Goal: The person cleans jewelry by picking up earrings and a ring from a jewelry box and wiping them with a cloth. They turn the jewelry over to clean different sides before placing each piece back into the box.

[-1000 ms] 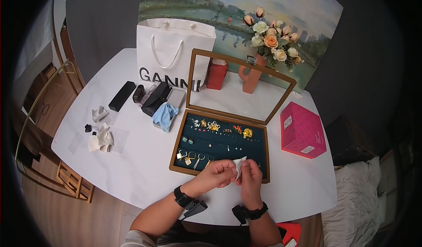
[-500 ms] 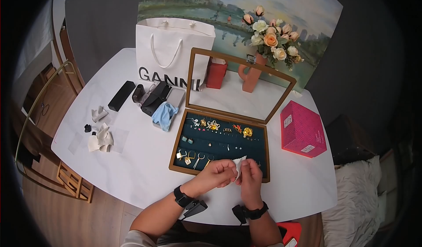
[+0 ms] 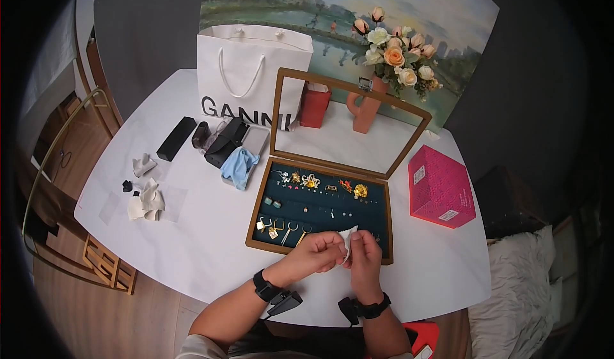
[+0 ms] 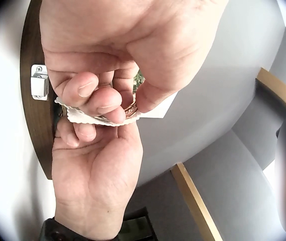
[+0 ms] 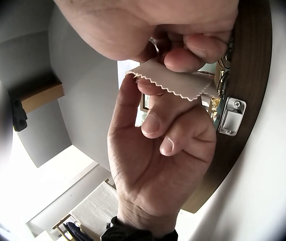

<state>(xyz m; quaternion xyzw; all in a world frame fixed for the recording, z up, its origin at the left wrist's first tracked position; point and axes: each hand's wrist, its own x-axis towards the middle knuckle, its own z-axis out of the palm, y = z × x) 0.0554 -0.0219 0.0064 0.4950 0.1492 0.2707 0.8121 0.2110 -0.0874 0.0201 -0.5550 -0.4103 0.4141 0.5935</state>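
Observation:
Over the front edge of the open jewelry case (image 3: 256,249), both hands meet at a small white zigzag-edged cloth (image 3: 347,239). The left hand (image 3: 311,254) pinches a gold ring-shaped piece (image 4: 131,109) between thumb and fingers, against the cloth (image 4: 80,117) in the left wrist view. The right hand (image 3: 366,260) grips the cloth with curled fingers. In the right wrist view, the cloth (image 5: 170,80) spans the gap between the hands; fingers partly hide the gold piece. Earrings and brooches (image 3: 311,182) lie in rows on the case's dark green lining.
Left of the case are a blue cloth (image 3: 240,166), a black glasses case (image 3: 227,143), a black box (image 3: 176,139) and crumpled cream cloths (image 3: 148,202). A white paper bag (image 3: 249,71) and flower vase (image 3: 367,113) stand behind; a pink box (image 3: 440,186) is right.

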